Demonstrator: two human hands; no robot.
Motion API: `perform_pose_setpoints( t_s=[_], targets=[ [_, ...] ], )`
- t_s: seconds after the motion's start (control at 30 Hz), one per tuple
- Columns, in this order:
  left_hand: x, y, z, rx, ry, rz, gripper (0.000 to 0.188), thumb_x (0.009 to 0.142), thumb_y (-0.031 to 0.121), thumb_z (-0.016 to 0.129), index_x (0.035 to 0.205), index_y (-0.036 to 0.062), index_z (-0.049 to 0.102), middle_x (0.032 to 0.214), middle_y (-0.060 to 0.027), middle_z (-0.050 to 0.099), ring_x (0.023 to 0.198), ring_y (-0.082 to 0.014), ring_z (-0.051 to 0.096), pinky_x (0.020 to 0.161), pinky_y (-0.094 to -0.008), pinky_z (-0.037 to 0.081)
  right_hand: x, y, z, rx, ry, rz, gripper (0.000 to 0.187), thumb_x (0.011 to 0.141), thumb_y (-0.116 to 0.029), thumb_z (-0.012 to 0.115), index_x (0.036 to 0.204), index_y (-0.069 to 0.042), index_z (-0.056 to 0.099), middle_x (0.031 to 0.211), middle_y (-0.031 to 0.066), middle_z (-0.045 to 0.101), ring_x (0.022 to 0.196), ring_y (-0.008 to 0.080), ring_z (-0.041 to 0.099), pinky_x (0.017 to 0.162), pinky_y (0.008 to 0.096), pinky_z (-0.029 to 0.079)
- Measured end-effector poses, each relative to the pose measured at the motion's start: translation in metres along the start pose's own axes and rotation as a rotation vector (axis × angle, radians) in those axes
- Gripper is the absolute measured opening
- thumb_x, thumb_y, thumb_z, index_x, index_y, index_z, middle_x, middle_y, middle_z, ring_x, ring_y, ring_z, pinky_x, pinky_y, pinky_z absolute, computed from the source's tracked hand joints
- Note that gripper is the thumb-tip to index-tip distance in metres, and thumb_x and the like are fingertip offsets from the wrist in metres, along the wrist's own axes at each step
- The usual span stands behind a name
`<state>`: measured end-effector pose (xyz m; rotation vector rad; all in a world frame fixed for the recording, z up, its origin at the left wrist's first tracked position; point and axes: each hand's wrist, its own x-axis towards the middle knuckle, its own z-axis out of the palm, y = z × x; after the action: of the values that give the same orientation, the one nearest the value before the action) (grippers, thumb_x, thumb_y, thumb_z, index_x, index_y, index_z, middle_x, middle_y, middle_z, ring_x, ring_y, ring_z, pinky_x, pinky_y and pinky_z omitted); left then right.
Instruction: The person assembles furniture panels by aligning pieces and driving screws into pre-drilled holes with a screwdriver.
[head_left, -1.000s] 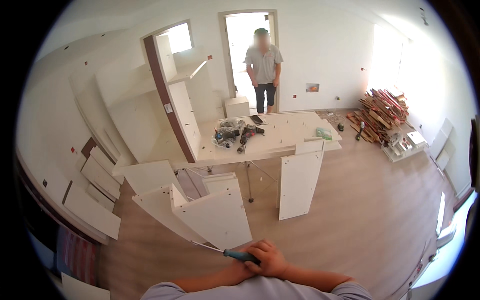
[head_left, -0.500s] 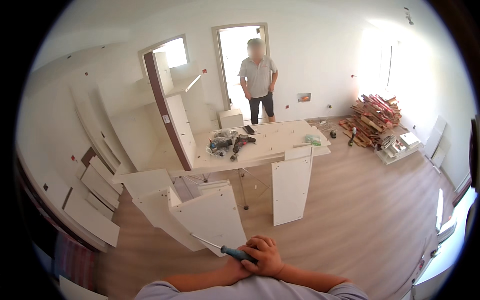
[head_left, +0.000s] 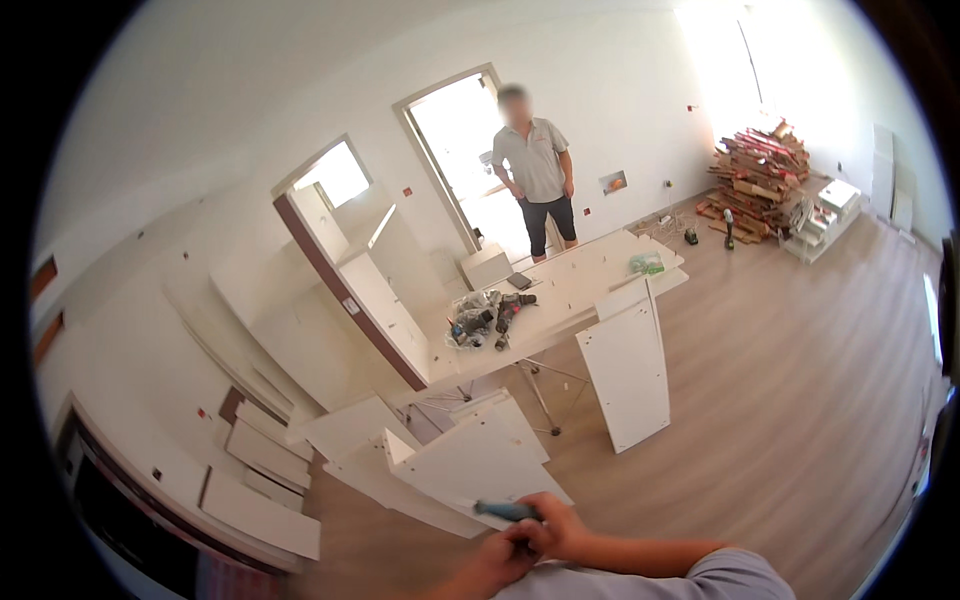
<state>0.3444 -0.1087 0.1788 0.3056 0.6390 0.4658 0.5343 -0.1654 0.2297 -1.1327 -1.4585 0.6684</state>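
Now our right hand (head_left: 556, 528) grasps a rounded teal tool handle (head_left: 506, 510), best held steady; whether our left hand (head_left: 500, 562) clenches, we cannot tell.

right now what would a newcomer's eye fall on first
Probably the grey-shirted co-worker, standing before the bright doorway at upper middle. Next might come the heap of wood strips at upper right, then the teal-handled screwdriver in the right hand, at lower middle.
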Motion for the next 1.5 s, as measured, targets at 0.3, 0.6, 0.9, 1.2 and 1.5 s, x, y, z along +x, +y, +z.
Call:
perform_pose_setpoints(
  t_s=[0.3, 0.6, 0.9, 1.2, 1.5],
  targets=[
    [0.003, 0.029, 0.013, -0.134, -0.027, -0.194, 0.026, 0.109, 0.036, 0.053, 0.113, 0.0114, 0.062, 0.09, 0.0001, 0.061, 0.066, -0.0111, 0.047, 0.054, -0.0241, 0.038, -0.068, 0.054, -0.059, 0.598, 0.166, 0.552, 0.033, 0.104, -0.015, 0.063, 0.133, -0.001, 0.06, 0.107, 0.0077, 0.068, 0.093, 0.014, 0.065, 0.083, 0.032, 0.056],
    [0.013, 0.088, -0.02, -0.1, 0.146, -0.161, 0.027, 0.107, 0.037, 0.059, 0.115, 0.0118, 0.062, 0.081, 0.0001, 0.052, 0.065, -0.0118, 0.043, 0.053, -0.025, 0.037, -0.083, 0.043, -0.042, 0.4, 0.246, 0.639, 0.035, 0.102, -0.017, 0.065, 0.134, -0.005, 0.067, 0.1, 0.005, 0.07, 0.088, 0.0125, 0.065, 0.083, 0.0297, 0.055],
    [-0.006, 0.198, -0.115, 0.213, -0.002, -0.088, 0.022, 0.108, 0.029, 0.061, 0.113, 0.0079, 0.064, 0.084, -0.0024, 0.057, 0.065, -0.0134, 0.046, 0.055, -0.0264, 0.039, -0.019, 0.008, 0.077, 0.171, 0.116, 0.686, 0.035, 0.1, -0.021, 0.069, 0.133, -0.009, 0.069, 0.104, 0.0066, 0.074, 0.091, 0.0146, 0.066, 0.086, 0.0313, 0.054],
    [-0.029, 0.302, -0.224, 0.367, -0.131, -0.113, 0.013, 0.1, 0.022, 0.073, 0.102, 0.0106, 0.067, 0.075, -0.0054, 0.061, 0.057, -0.0129, 0.05, 0.048, -0.0274, 0.038, 0.028, -0.003, 0.211, 0.061, 0.162, 0.649, 0.034, 0.099, -0.022, 0.069, 0.131, -0.011, 0.07, 0.108, 0.0079, 0.074, 0.1, 0.0155, 0.066, 0.094, 0.0309, 0.052],
    [-0.045, 0.338, -0.186, 1.025, -0.125, 0.036, 0.021, 0.089, 0.016, 0.085, 0.097, 0.0031, 0.071, 0.081, -0.0039, 0.071, 0.063, -0.0092, 0.059, 0.055, -0.0246, 0.047, 0.032, -0.051, 0.247, -0.17, 0.227, 0.614, 0.037, 0.097, -0.022, 0.07, 0.133, -0.015, 0.07, 0.119, 0.0125, 0.071, 0.107, 0.0256, 0.069, 0.096, 0.0368, 0.055]
  ],
)
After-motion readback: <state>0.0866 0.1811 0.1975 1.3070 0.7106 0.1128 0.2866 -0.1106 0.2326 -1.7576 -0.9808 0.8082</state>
